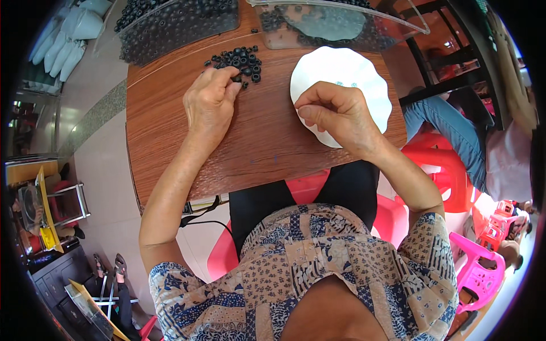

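Several small round black beads (248,61), some showing holes, lie in a loose pile on the brown wooden table. At the near edge of that pile is my left hand (211,95), its thumb and index finger closing around one black bead. To the right, my right hand (346,116) hovers over the left side of a white plate with a scalloped rim (364,74). Its thumb and index finger are pinched together, and whatever is between them is too small to make out. Small dark marks show on the plate beyond my fingers.
Two clear plastic bins, a left bin (182,28) and a right bin (278,35), hold many black beads along the table's far edge. Another person's jeans-clad leg (452,128) and a red stool (438,165) are close on the right. White bags (68,40) are stacked at far left.
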`<state>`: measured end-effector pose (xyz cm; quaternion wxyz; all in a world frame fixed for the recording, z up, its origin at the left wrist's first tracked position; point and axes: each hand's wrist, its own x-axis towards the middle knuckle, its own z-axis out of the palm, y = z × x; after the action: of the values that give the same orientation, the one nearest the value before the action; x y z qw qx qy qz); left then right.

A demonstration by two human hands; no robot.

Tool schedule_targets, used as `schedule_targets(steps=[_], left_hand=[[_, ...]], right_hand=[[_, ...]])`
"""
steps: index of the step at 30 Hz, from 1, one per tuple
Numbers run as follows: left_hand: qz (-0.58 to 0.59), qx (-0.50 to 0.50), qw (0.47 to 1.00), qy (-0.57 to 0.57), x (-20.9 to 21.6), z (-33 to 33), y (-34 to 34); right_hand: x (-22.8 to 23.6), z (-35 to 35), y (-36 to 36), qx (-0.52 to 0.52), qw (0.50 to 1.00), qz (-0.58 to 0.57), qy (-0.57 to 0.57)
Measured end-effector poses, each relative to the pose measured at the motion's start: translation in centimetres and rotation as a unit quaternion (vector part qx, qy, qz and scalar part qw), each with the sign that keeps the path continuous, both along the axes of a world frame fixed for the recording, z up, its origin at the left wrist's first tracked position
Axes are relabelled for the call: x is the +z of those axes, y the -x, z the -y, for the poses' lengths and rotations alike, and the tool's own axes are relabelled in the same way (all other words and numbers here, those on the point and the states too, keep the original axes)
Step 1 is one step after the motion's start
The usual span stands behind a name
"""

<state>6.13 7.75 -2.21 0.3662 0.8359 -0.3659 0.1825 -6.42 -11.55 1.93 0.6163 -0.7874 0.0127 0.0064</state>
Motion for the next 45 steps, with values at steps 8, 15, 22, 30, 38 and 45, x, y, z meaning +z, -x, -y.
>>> schedule_targets(steps=[8, 15, 22, 30, 38, 45], left_hand=[[0.096, -0.04, 0.991, -0.085, 0.5, 2.9, 0.5], [0.135, -0.001, 0.983, -0.125, 0.3, 3.0, -0.4], [0.051, 0.015, 0.996, -0.068, 1.6, 1.3, -1.6], [0.056, -0.046, 0.988, -0.134, 0.3, 2.2, -0.7], [0.039, -0.044, 0.994, -0.095, 0.3, 2.3, -0.4], [0.107, -0.049, 0.984, -0.134, -0.2, 3.1, 0.1]], right_hand=[[-0.1, 0.0, 0.4, -0.01, 1.0, 0.004, 0.017], [0.4, 0.7, 1.6, -0.027, 0.999, -0.012, 0.012], [0.2, 1.2, 2.2, -0.025, 1.0, 0.003, -0.009], [0.2, 1.2, 2.5, -0.022, 1.0, 0.019, -0.008], [0.4, 1.3, 2.9, -0.031, 0.999, 0.005, -0.01], [0.3, 1.2, 2.9, -0.022, 0.999, -0.001, -0.023]])
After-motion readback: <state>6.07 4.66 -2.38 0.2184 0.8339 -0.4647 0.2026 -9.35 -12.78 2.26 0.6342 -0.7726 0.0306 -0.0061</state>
